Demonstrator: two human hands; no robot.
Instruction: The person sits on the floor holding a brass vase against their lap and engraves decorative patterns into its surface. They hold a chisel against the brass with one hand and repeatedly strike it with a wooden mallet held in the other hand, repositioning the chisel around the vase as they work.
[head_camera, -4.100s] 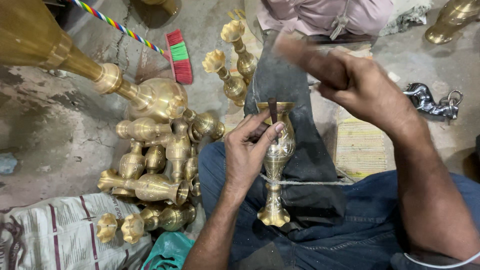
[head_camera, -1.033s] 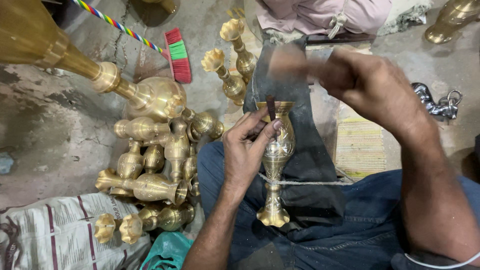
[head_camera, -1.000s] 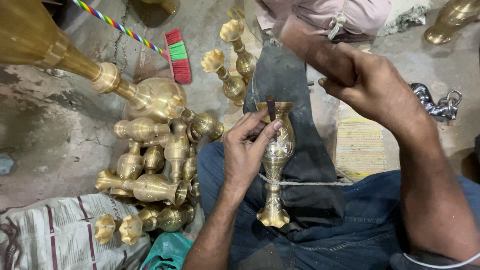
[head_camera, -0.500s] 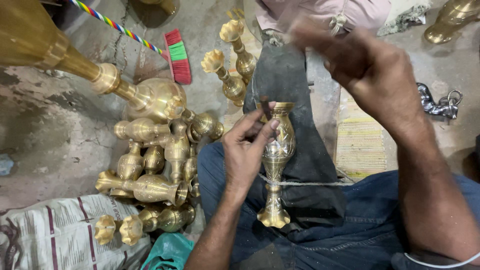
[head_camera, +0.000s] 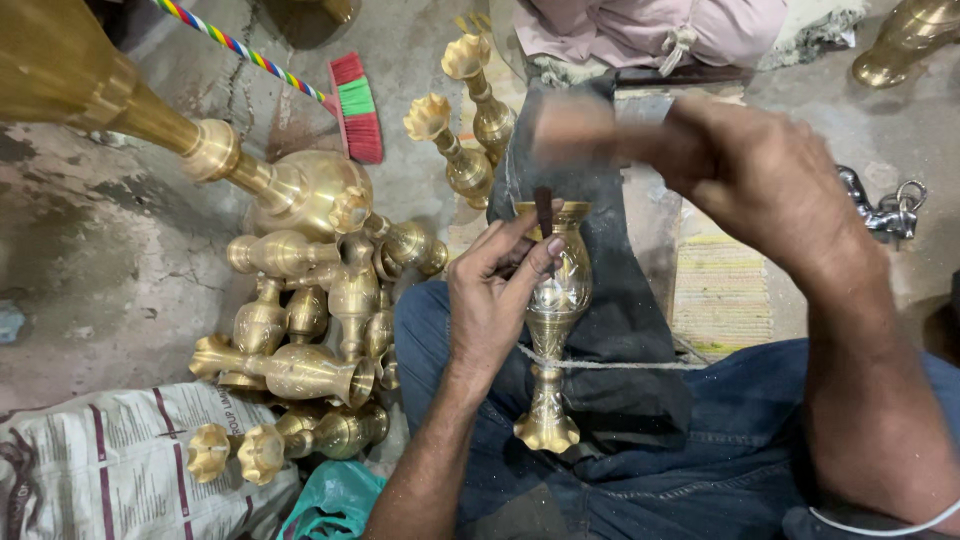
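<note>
Head-worn view, steeply downward, close

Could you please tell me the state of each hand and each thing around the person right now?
Left hand: pinching a small dark chisel against the vase.
Right hand: raised, gripping a blurred tool.
Brass vase: lying on the lap, tied with string.
Pile of brass vases: lying on the floor.
Brush: flat on the floor.
Newspaper: spread out, crumpled.
</note>
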